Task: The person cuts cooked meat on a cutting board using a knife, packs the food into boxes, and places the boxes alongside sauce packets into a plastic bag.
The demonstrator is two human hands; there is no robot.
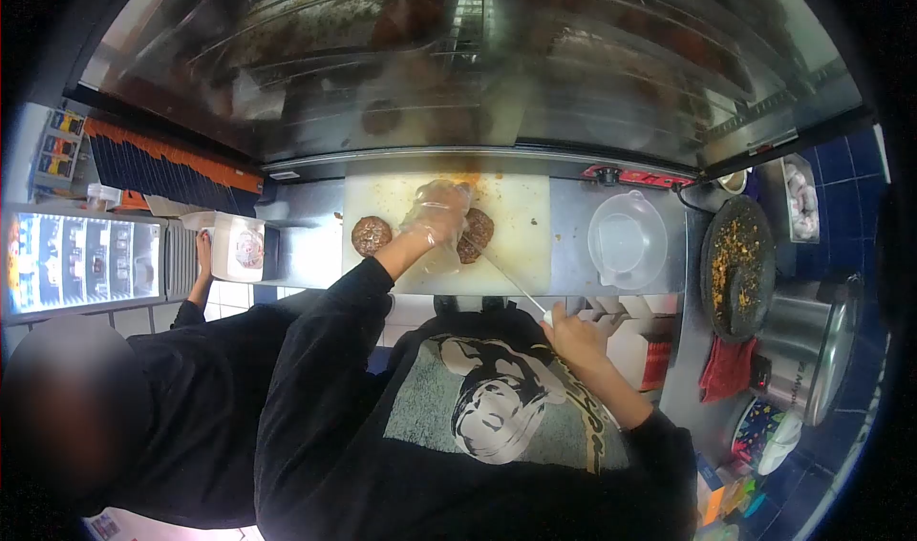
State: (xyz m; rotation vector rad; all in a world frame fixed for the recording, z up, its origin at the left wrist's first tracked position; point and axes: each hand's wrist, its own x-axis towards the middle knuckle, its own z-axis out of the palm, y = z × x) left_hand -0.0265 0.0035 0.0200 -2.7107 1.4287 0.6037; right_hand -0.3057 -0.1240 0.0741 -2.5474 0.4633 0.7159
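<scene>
My left hand [437, 214], in a clear plastic glove, presses against the left side of a round browned patty [476, 234] on the white cutting board [522, 259]. Its fingers are curled and partly blurred under the plastic. My right hand [573, 337] is bare and closed around the handle of a long knife [517, 284]. The blade slants up and left, its tip end at the patty beside my gloved fingers. Left of my gloved hand lies a second browned patty [371, 235]. Crumbs and orange-brown stains mark the board's back part.
A glass-fronted cabinet [382, 111] stands behind the board. To the right are a clear plastic bowl [628, 240], a dark stone dish with crumbs [737, 269] and a steel pot [807, 340]. A co-worker's hand [203, 253] touches a white container [237, 246] at left.
</scene>
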